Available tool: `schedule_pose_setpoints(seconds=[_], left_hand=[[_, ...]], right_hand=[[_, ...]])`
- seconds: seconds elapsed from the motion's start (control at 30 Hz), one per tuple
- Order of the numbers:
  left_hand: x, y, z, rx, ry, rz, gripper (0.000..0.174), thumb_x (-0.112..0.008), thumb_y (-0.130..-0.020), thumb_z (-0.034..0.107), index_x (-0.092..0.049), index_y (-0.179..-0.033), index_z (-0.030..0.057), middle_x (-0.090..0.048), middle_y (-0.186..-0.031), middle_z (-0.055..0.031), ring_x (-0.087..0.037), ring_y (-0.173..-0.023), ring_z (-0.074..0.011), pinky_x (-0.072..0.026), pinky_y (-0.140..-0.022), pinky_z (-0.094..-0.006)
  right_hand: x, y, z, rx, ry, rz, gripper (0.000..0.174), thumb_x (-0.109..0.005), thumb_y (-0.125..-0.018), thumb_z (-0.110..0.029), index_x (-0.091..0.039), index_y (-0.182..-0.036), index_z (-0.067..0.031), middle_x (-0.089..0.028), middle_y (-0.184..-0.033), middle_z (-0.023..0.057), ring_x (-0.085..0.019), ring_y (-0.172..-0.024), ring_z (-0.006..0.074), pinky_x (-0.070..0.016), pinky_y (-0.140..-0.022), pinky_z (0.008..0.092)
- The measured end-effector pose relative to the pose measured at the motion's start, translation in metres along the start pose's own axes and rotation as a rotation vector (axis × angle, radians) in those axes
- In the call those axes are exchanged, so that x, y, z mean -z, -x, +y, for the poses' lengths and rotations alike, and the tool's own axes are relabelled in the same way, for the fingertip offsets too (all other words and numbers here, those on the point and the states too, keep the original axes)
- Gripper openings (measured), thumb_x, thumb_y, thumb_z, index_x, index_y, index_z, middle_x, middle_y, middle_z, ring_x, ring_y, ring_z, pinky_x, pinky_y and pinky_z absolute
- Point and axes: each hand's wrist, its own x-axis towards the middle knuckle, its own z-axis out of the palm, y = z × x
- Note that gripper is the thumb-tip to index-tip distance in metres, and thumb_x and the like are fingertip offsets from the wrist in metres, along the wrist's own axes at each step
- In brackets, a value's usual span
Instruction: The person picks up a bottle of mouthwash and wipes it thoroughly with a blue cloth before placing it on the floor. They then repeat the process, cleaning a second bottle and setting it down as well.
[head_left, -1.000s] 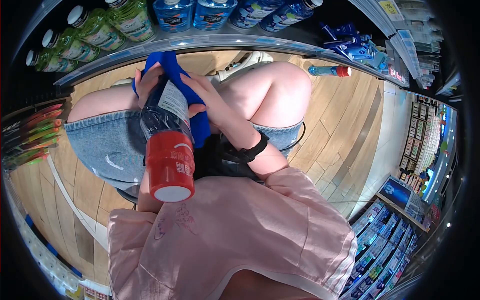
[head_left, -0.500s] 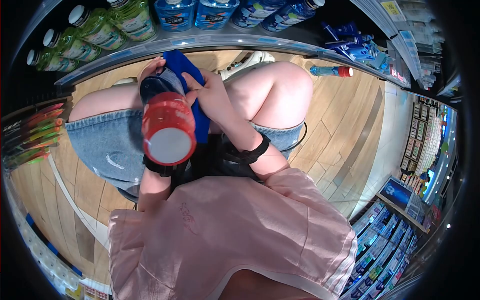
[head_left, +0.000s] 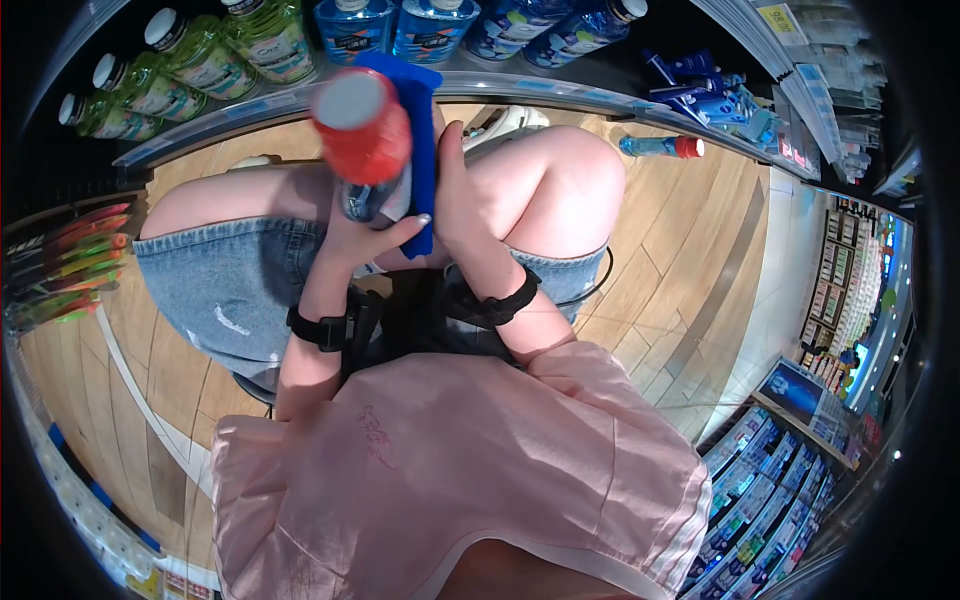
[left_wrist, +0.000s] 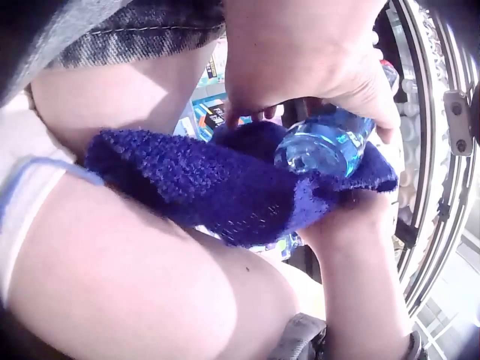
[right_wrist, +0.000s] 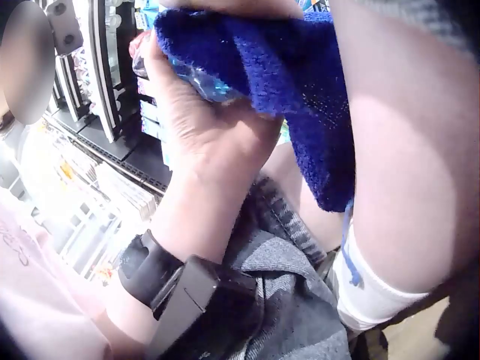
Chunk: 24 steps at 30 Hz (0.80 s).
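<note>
Red-capped clear blue plastic bottle (head_left: 362,200) swung cap-end far, was near 0.5 s ago; looks re-angled against blue fuzzy cloth (head_left: 424,150) at its right. Left hand (head_left: 352,240) grips bottle; right hand (head_left: 462,205) touches cloth, finger curl can't tell.

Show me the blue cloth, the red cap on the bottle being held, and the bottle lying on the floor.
Blue cloth (left_wrist: 191,176): left wrist view, on its fuzzy middle.
Red cap (head_left: 368,150): head view, on its side.
Floor bottle (head_left: 650,146): head view, on its bluish body.
</note>
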Motion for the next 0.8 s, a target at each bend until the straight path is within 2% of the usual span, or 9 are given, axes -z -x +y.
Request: schedule_pose_setpoints(seconds=[0.07, 0.23, 0.27, 0.37, 0.47, 0.53, 0.6, 0.7, 0.8], left_hand=[[-0.002, -0.001, 0.007, 0.057, -0.032, 0.001, 0.088, -0.077, -0.054, 0.02, -0.029, -0.125, -0.0007, -0.041, -0.119, -0.0143, -0.039, -0.113, -0.0237, -0.0302, -0.096, -0.035], [-0.002, -0.007, 0.016, 0.014, -0.197, 0.005, 0.08, -0.078, -0.053, 0.021, -0.036, -0.118, 0.0002, -0.045, -0.114, -0.0145, -0.046, -0.106, -0.0239, -0.0361, -0.091, -0.0338], [-0.004, -0.011, 0.019, -0.117, -0.15, 0.059, 0.074, -0.077, -0.054, 0.02, -0.04, -0.115, 0.0004, -0.048, -0.108, -0.0135, -0.049, -0.1, -0.0241, -0.0384, -0.087, -0.0337], [-0.005, -0.016, 0.02, -0.116, -0.239, 0.063, 0.061, -0.075, -0.053, 0.017, -0.048, -0.106, 0.0024, -0.05, -0.097, -0.0122, -0.051, -0.09, -0.0265, -0.0411, -0.08, -0.0341], [-0.008, -0.019, 0.027, -0.187, -0.36, 0.078, 0.056, -0.075, -0.052, 0.017, -0.052, -0.101, 0.0036, -0.049, -0.094, -0.0124, -0.051, -0.086, -0.0286, -0.042, -0.077, -0.0345], [-0.009, -0.019, 0.031, -0.184, -0.46, 0.074, 0.055, -0.075, -0.051, 0.018, -0.053, -0.1, 0.0041, -0.049, -0.093, -0.0128, -0.05, -0.085, -0.03, -0.0424, -0.076, -0.0348], [-0.008, -0.02, 0.031, -0.152, -0.528, 0.023, 0.057, -0.075, -0.051, 0.02, -0.052, -0.101, 0.0042, -0.048, -0.094, -0.0133, -0.05, -0.086, -0.0304, -0.0422, -0.076, -0.0356], [-0.012, -0.017, 0.032, -0.134, -0.659, -0.036, 0.059, -0.074, -0.051, 0.024, -0.053, -0.102, 0.0047, -0.047, -0.094, -0.0138, -0.049, -0.088, -0.0312, -0.0418, -0.077, -0.0368], [-0.013, -0.016, 0.036, -0.103, -0.745, -0.08, 0.061, -0.074, -0.051, 0.028, -0.053, -0.103, 0.0053, -0.045, -0.095, -0.0142, -0.047, -0.092, -0.0318, -0.041, -0.079, -0.0381]], right_hand=[[0.008, 0.001, 0.002, -0.14, 0.055, 0.006, 0.047, -0.024, -0.093, -0.032, -0.021, -0.132, -0.0065, -0.038, -0.124, 0.012, -0.038, -0.113, 0.0179, -0.0283, -0.096, 0.0295], [0.009, -0.007, -0.008, 0.139, 0.436, 0.056, 0.03, -0.045, -0.08, 0.0, -0.043, -0.11, -0.0019, -0.036, -0.126, 0.0139, -0.04, -0.113, 0.0194, -0.0306, -0.094, 0.0294], [0.008, -0.007, -0.01, 0.205, 0.447, 0.095, 0.031, -0.044, -0.08, 0.0, -0.043, -0.11, -0.0026, -0.037, -0.125, 0.0137, -0.04, -0.113, 0.0195, -0.0308, -0.094, 0.0293], [0.001, -0.002, -0.028, 0.352, 0.519, 0.173, 0.034, -0.04, -0.078, 0.002, -0.043, -0.112, -0.0031, -0.042, -0.117, 0.0123, -0.042, -0.109, 0.019, -0.0314, -0.093, 0.0289], [0.0, 0.01, -0.066, 0.244, 0.526, 0.021, 0.032, -0.04, -0.085, -0.009, -0.039, -0.116, -0.0016, -0.044, -0.114, 0.0121, -0.045, -0.104, 0.018, -0.0327, -0.091, 0.0293], [0.003, 0.019, -0.082, 0.366, 0.5, 0.013, 0.055, -0.037, -0.088, -0.043, -0.034, -0.122, -0.0004, -0.05, -0.103, 0.0093, -0.048, -0.093, 0.0147, -0.0379, -0.079, 0.0254], [0.013, 0.028, -0.101, 0.362, 0.7, -0.008, 0.057, -0.056, -0.078, -0.044, -0.041, -0.117, -0.0052, -0.055, -0.087, 0.0053, -0.053, -0.077, 0.0114, -0.0407, -0.064, 0.0228], [0.005, 0.03, -0.107, 0.175, 1.083, 0.067, 0.052, -0.071, -0.064, -0.039, -0.049, -0.101, -0.0095, -0.057, -0.068, 0.0044, -0.056, -0.06, 0.0143, -0.0418, -0.052, 0.0249], [-0.002, 0.03, -0.107, 0.23, 1.276, 0.219, 0.044, -0.075, -0.057, -0.03, -0.049, -0.086, -0.0101, -0.055, -0.058, 0.0062, -0.058, -0.055, 0.0202, -0.0428, -0.049, 0.0287]])
